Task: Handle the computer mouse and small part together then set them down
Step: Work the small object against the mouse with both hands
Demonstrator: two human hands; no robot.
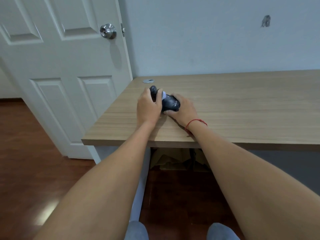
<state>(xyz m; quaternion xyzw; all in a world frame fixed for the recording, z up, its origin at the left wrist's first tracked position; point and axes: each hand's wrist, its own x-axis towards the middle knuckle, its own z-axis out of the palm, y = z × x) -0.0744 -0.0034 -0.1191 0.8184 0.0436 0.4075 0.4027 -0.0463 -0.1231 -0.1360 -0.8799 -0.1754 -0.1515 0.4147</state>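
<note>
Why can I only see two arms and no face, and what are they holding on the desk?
The camera sits on the person's head and looks forward and down, so you see what they see: their own arms, never their face. There is only this one picture.

The left hand is closed around a small dark part. The right hand, with a red string bracelet on its wrist, holds a black computer mouse. The two things are pressed together, with something pale showing between them; I cannot tell what.

Both hands are low over a wooden desk. A round metal disc lies near its far corner. A white door stands on the left.
</note>
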